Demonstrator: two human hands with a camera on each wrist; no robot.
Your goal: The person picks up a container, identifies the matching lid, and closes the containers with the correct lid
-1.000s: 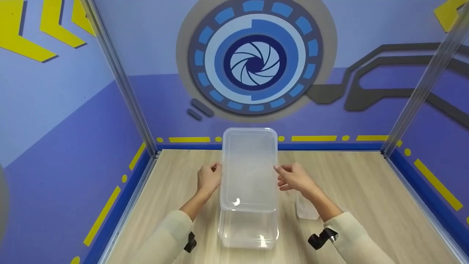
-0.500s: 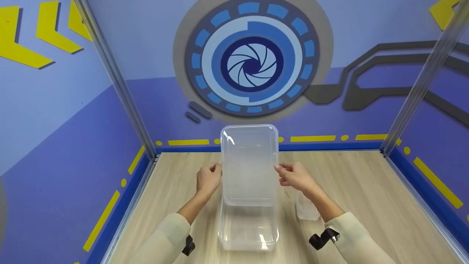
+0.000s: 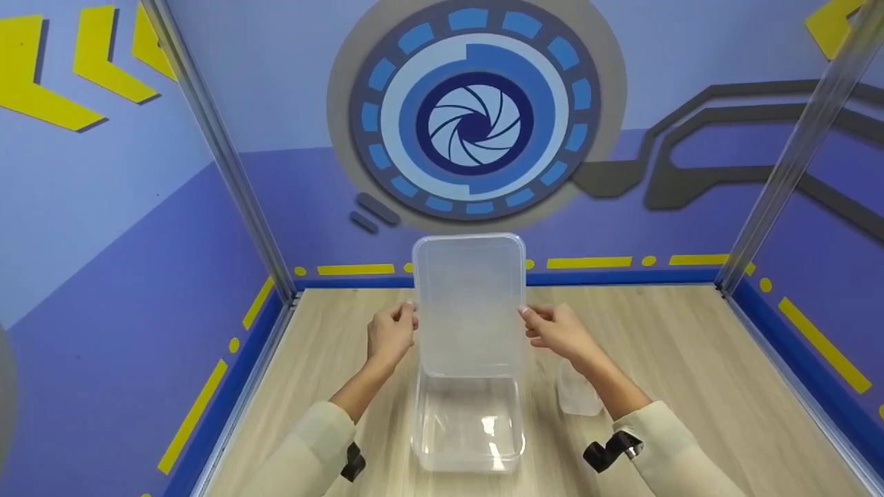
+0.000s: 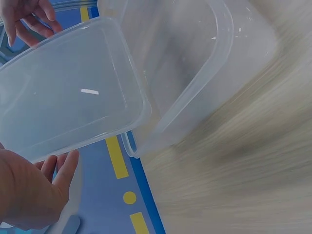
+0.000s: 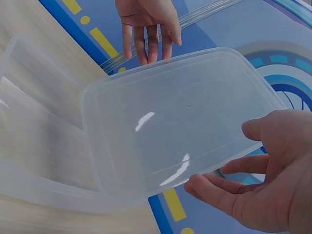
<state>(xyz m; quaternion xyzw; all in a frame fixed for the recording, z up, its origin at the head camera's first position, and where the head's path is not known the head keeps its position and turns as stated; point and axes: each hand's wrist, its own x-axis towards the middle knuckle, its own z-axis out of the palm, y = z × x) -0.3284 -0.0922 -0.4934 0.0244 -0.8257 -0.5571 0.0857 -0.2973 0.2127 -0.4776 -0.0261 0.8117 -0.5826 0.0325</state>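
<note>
Both hands hold a translucent rectangular plastic lid (image 3: 469, 307), tilted up with its far end raised. My left hand (image 3: 392, 333) pinches its left long edge. The opposite edge is pinched by my right hand (image 3: 561, 331), with the thumb on one face and fingers beneath in the right wrist view. Below the lid, a clear rectangular plastic container (image 3: 469, 459) stands open on the table, its far part hidden behind the lid. In the left wrist view the lid's near end overlaps the container (image 4: 219, 92).
A smaller clear plastic container (image 3: 579, 397) sits on the wooden table (image 3: 677, 386), partly behind my right forearm. Metal posts (image 3: 228, 159) and printed blue panels enclose the table at the back and sides.
The lid has tilted further upright, its near edge rising away from the container's near end and exposing more of the opening. The hands stay at nearly the same spots on its sides.
</note>
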